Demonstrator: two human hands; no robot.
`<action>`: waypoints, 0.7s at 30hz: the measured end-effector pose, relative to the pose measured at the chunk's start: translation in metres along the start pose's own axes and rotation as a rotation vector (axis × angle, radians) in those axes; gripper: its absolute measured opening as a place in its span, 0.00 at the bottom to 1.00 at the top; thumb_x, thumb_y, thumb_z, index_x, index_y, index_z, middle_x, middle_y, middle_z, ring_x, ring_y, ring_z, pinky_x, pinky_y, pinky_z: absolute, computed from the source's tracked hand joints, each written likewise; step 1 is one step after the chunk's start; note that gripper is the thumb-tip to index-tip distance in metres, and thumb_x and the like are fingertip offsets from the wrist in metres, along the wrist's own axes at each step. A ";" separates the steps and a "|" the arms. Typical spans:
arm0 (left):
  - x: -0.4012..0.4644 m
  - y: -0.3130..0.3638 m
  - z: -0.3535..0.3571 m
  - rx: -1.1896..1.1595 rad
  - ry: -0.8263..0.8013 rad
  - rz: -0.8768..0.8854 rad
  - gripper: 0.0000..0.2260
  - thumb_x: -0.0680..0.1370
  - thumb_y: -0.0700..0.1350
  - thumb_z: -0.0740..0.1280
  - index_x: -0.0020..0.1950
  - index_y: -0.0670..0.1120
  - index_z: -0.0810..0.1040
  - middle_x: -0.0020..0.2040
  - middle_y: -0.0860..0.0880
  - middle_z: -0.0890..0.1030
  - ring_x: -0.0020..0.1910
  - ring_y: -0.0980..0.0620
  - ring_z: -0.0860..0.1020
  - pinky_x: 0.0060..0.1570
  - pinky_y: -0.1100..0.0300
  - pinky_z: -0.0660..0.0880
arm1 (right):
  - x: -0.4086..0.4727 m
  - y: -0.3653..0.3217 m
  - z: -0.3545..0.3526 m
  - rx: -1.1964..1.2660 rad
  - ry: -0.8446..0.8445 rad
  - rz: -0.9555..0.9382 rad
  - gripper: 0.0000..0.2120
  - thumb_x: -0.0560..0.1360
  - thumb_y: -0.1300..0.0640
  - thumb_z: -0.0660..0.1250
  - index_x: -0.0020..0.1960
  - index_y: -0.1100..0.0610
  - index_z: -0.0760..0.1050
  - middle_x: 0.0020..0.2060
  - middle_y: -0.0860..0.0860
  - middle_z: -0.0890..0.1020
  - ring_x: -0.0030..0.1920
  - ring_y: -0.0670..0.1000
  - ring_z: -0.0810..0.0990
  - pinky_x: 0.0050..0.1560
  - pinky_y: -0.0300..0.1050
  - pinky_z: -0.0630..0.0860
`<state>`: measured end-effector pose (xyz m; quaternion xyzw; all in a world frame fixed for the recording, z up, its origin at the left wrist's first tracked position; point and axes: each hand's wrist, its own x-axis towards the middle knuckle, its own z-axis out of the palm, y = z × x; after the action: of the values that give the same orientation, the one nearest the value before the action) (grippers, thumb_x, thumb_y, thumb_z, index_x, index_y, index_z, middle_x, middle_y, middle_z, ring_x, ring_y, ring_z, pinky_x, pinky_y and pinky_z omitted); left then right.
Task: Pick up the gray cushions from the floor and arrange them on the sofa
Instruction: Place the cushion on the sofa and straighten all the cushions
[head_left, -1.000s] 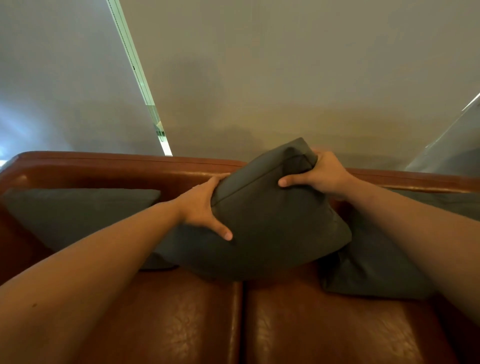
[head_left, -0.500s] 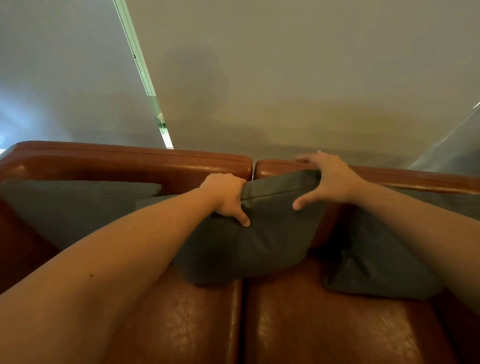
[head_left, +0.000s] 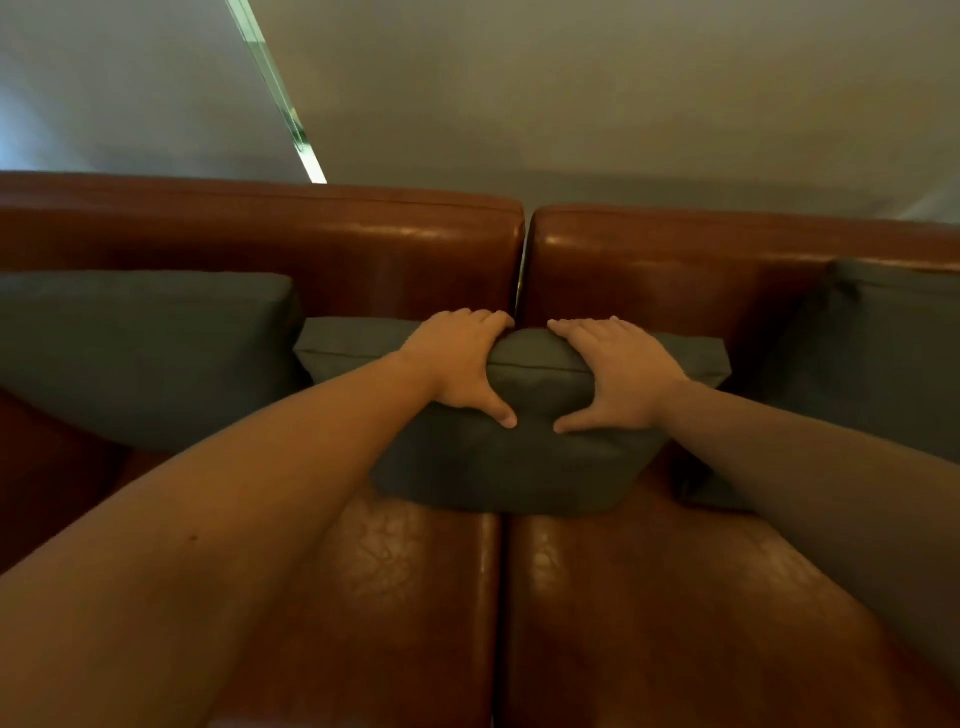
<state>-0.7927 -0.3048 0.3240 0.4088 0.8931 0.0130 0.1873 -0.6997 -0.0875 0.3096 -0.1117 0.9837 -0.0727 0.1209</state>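
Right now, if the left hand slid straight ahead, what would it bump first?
The left hand would probably meet the sofa's brown leather backrest, just behind the middle gray cushion; depth is unclear.

A plain, pale grey-beige wall (head_left: 623, 104) fills the upper view in dim, warm light. A narrow pale-green strip (head_left: 280, 98) slants down it to the back of the brown leather sofa (head_left: 363, 244). Left of the strip, a panel (head_left: 104, 93) looks cooler and bluish. The sofa's two glossy back sections meet at a centre seam, as do its two seats.
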 end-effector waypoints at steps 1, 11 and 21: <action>-0.005 -0.009 -0.001 -0.005 0.003 0.018 0.57 0.52 0.78 0.69 0.74 0.49 0.61 0.65 0.49 0.73 0.60 0.47 0.72 0.61 0.50 0.70 | 0.000 0.003 -0.001 -0.005 0.002 -0.010 0.59 0.57 0.19 0.64 0.78 0.50 0.54 0.72 0.49 0.68 0.69 0.53 0.68 0.70 0.52 0.62; -0.030 -0.068 -0.011 -0.051 -0.120 -0.108 0.57 0.49 0.74 0.74 0.72 0.50 0.62 0.65 0.50 0.73 0.62 0.49 0.72 0.60 0.53 0.70 | -0.015 0.042 -0.026 0.092 -0.149 0.219 0.56 0.48 0.15 0.64 0.67 0.46 0.65 0.60 0.46 0.77 0.56 0.50 0.77 0.54 0.48 0.74; -0.014 -0.071 -0.048 0.147 0.025 -0.076 0.42 0.53 0.75 0.72 0.59 0.51 0.73 0.48 0.52 0.79 0.44 0.50 0.77 0.40 0.55 0.73 | -0.001 0.047 -0.056 0.079 0.038 0.180 0.50 0.50 0.17 0.64 0.62 0.46 0.74 0.53 0.45 0.81 0.53 0.50 0.78 0.47 0.45 0.71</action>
<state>-0.8528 -0.3557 0.3609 0.3868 0.9089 -0.0549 0.1460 -0.7221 -0.0354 0.3553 -0.0167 0.9882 -0.1026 0.1127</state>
